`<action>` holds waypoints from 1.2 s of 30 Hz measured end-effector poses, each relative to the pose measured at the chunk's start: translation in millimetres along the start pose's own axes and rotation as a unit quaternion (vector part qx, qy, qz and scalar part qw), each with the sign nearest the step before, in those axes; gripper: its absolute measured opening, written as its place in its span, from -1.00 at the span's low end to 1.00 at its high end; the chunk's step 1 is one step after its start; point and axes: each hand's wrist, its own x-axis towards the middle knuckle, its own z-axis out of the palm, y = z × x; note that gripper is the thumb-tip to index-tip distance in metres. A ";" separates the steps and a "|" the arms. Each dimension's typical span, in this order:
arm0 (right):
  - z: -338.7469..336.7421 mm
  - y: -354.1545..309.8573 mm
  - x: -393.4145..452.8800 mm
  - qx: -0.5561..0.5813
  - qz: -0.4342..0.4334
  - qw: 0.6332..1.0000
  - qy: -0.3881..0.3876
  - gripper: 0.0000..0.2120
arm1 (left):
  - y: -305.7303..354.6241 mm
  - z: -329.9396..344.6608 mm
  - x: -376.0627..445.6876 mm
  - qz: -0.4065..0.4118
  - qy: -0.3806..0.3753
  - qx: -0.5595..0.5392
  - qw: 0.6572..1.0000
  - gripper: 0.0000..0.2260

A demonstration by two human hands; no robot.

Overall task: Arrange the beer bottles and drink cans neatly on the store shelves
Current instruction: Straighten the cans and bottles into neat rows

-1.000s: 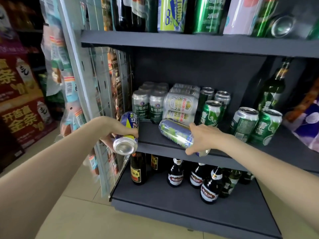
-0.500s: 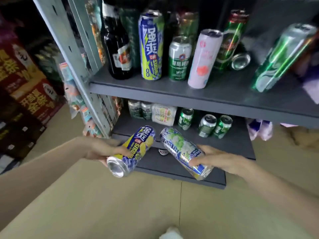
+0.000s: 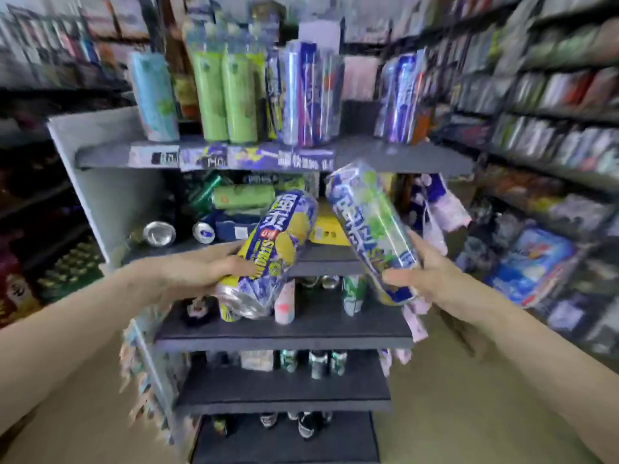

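Observation:
My left hand [image 3: 197, 272] grips a tall blue-and-yellow lemon can [image 3: 268, 252], tilted with its silver base toward me. A tall blue-and-green can [image 3: 371, 226] sits in my right hand [image 3: 425, 272], leaning the other way, so the two cans form a V in front of the dark grey shelf unit [image 3: 284, 333]. Both cans hang in the air in front of the second shelf. The top shelf [image 3: 402, 155] carries upright tall cans: a pale blue one [image 3: 154, 95], two green ones [image 3: 224, 98] and several blue ones [image 3: 308, 95]. The picture is blurred by motion.
On the second shelf several cans lie on their sides [image 3: 160, 232], beside a yellow box [image 3: 328, 229]. Lower shelves hold short green cans [image 3: 318, 363] and dark bottles [image 3: 304, 423]. Stocked store racks [image 3: 552, 128] run along the right. Tan floor lies below.
The view has swung upward from the lower shelves to the top of the unit. Both hands have risen with their cans from low in front of the shelf to the second-shelf level.

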 end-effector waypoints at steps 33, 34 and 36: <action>-167.7 -58.1 231.8 -0.164 -0.187 0.939 0.237 -0.34 | 186.1 19.1 288.4 0.166 0.368 0.197 0.893 -0.08; -166.4 -58.2 232.2 -0.174 -0.188 0.936 0.240 -0.32 | 185.9 18.8 293.2 0.154 0.374 0.218 0.888 -0.11; -166.6 -57.4 232.3 -0.186 -0.183 0.936 0.236 -0.25 | 187.2 18.9 301.0 0.104 0.406 0.302 0.856 -0.20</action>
